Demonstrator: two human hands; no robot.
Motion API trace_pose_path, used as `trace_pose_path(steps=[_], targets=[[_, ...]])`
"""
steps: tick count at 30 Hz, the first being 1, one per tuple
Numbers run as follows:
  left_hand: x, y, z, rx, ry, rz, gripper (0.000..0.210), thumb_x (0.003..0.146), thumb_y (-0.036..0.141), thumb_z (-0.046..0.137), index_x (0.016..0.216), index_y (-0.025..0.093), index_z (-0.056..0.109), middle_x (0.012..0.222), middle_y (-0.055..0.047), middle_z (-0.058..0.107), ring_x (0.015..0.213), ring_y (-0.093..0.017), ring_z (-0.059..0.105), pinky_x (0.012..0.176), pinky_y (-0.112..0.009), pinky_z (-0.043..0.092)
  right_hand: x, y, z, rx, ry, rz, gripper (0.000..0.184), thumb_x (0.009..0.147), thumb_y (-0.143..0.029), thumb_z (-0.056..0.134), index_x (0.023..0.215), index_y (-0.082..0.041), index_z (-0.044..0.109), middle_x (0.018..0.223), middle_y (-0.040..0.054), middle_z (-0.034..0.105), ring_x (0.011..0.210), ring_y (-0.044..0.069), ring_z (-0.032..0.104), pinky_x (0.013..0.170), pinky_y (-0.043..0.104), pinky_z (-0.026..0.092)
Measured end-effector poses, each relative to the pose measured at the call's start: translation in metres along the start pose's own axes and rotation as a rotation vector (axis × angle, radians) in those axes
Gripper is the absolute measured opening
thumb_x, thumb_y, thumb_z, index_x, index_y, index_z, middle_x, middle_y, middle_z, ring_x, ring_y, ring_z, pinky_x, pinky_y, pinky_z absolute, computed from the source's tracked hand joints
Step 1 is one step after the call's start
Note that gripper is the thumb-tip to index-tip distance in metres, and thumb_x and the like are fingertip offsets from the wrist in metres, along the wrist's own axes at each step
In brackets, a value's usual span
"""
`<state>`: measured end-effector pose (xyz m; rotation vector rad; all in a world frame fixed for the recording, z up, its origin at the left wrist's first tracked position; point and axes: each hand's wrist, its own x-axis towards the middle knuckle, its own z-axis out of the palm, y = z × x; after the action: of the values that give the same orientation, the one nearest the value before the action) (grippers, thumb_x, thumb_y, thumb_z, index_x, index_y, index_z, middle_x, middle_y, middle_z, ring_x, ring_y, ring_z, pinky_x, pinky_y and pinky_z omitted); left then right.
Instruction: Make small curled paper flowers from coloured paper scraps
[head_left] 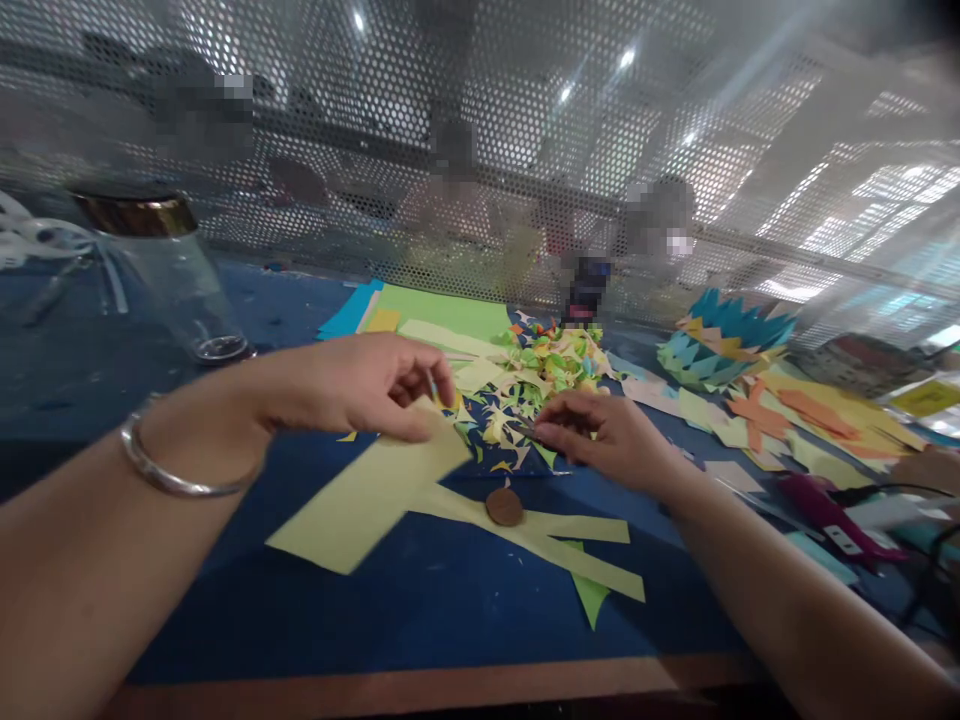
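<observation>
My left hand, with a silver bangle at the wrist, pinches the upper end of a wide pale yellow paper strip. The strip slants down toward the left over the blue table. To its right, my right hand is closed around a small dark pointed tool, whose kind is mostly hidden by the fingers. A heap of yellow, green and orange paper scraps lies just beyond both hands. Nearer to me, a round brown disc rests on narrow pale yellow strips.
A clear bottle with a dark and gold lid stands at the left. Blue and green paper sheets lie at the back. On the right are a zigzag paper crown, orange paper pieces and a purple device. Perforated metal mesh borders the far side.
</observation>
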<state>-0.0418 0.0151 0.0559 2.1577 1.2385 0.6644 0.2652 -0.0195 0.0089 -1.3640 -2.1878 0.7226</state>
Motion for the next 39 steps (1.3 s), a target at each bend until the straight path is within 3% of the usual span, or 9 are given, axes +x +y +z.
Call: trace_pose_path(steps=[3, 6, 8, 10, 11, 17, 27, 32, 39], targets=[[-0.004, 0.013, 0.022, -0.114, 0.051, -0.005, 0.023, 0.070, 0.036, 0.076, 0.089, 0.025, 0.068, 0.069, -0.004, 0.066, 0.067, -0.023, 0.065, 0.058, -0.032, 0.047, -0.006, -0.013, 0.010, 0.158, -0.080, -0.023, 0.031, 0.092, -0.050, 0.062, 0.098, -0.020, 0.066, 0.081, 0.0030, 0.067, 0.063, 0.013, 0.062, 0.059, 0.025, 0.049], [-0.006, 0.021, 0.054, -0.275, 0.053, -0.044, 0.025, 0.075, 0.040, 0.075, 0.094, 0.025, 0.068, 0.076, -0.006, 0.071, 0.070, -0.023, 0.069, 0.059, -0.033, 0.051, -0.009, -0.019, 0.016, 0.238, -0.103, -0.016, 0.032, 0.094, -0.048, 0.059, 0.081, -0.020, 0.061, 0.071, -0.0003, 0.061, 0.057, 0.011, 0.061, 0.055, 0.024, 0.047], [-0.008, 0.021, 0.072, -0.516, -0.059, -0.095, 0.023, 0.081, 0.039, 0.071, 0.099, 0.024, 0.069, 0.088, -0.008, 0.075, 0.075, -0.022, 0.071, 0.063, -0.033, 0.054, -0.008, -0.018, 0.017, 0.241, -0.086, -0.010, 0.035, 0.096, -0.047, 0.056, 0.075, -0.019, 0.057, 0.067, -0.0015, 0.058, 0.054, 0.011, 0.059, 0.054, 0.024, 0.045], [-0.010, 0.017, 0.082, -0.779, -0.245, -0.212, 0.023, 0.085, 0.037, 0.067, 0.102, 0.022, 0.070, 0.100, -0.011, 0.077, 0.080, -0.023, 0.073, 0.068, -0.036, 0.057, -0.006, -0.014, 0.014, 0.192, -0.080, -0.010, 0.034, 0.097, -0.046, 0.055, 0.075, -0.019, 0.058, 0.067, -0.0016, 0.058, 0.055, 0.011, 0.059, 0.055, 0.025, 0.044], [-0.010, 0.013, 0.083, -0.813, -0.271, -0.269, 0.022, 0.084, 0.037, 0.068, 0.098, 0.020, 0.071, 0.099, -0.012, 0.077, 0.079, -0.023, 0.074, 0.069, -0.036, 0.058, -0.004, -0.011, 0.011, 0.135, -0.080, -0.011, 0.033, 0.097, -0.045, 0.054, 0.077, -0.020, 0.059, 0.068, -0.0015, 0.059, 0.056, 0.012, 0.059, 0.055, 0.025, 0.044], [0.002, -0.016, 0.062, -0.778, -0.004, -0.244, 0.025, 0.077, 0.036, 0.078, 0.094, 0.020, 0.069, 0.099, -0.008, 0.076, 0.086, -0.024, 0.073, 0.078, -0.038, 0.058, 0.002, 0.015, -0.006, -0.375, -0.085, 0.061, 0.020, 0.094, -0.038, 0.057, 0.094, -0.021, 0.068, 0.080, 0.0032, 0.068, 0.070, 0.017, 0.060, 0.061, 0.029, 0.039], [0.005, -0.013, 0.047, -0.690, 0.114, -0.279, 0.025, 0.085, 0.029, 0.066, 0.107, 0.018, 0.062, 0.088, -0.006, 0.075, 0.070, -0.022, 0.071, 0.061, -0.035, 0.057, 0.011, 0.034, 0.005, -0.569, -0.067, 0.055, 0.007, 0.082, -0.025, 0.056, 0.081, -0.020, 0.061, 0.076, 0.0042, 0.064, 0.061, 0.014, 0.052, 0.055, 0.027, 0.029], [0.012, -0.027, 0.040, -0.762, 0.197, -0.286, 0.037, 0.083, 0.022, 0.067, 0.118, 0.018, 0.057, 0.100, -0.008, 0.074, 0.074, -0.021, 0.070, 0.066, -0.037, 0.059, 0.009, 0.031, -0.005, -0.443, -0.015, 0.055, 0.008, 0.083, -0.025, 0.053, 0.077, -0.020, 0.053, 0.071, 0.0008, 0.060, 0.060, 0.013, 0.053, 0.056, 0.026, 0.034], [0.011, -0.031, 0.052, -0.858, -0.006, -0.377, 0.029, 0.078, 0.032, 0.075, 0.101, 0.017, 0.068, 0.078, -0.008, 0.076, 0.059, -0.020, 0.068, 0.057, -0.037, 0.056, 0.006, 0.026, -0.005, 0.104, -0.034, 0.198, 0.004, 0.081, -0.021, 0.047, 0.077, -0.022, 0.045, 0.073, 0.0012, 0.066, 0.055, 0.013, 0.059, 0.050, 0.025, 0.039]])
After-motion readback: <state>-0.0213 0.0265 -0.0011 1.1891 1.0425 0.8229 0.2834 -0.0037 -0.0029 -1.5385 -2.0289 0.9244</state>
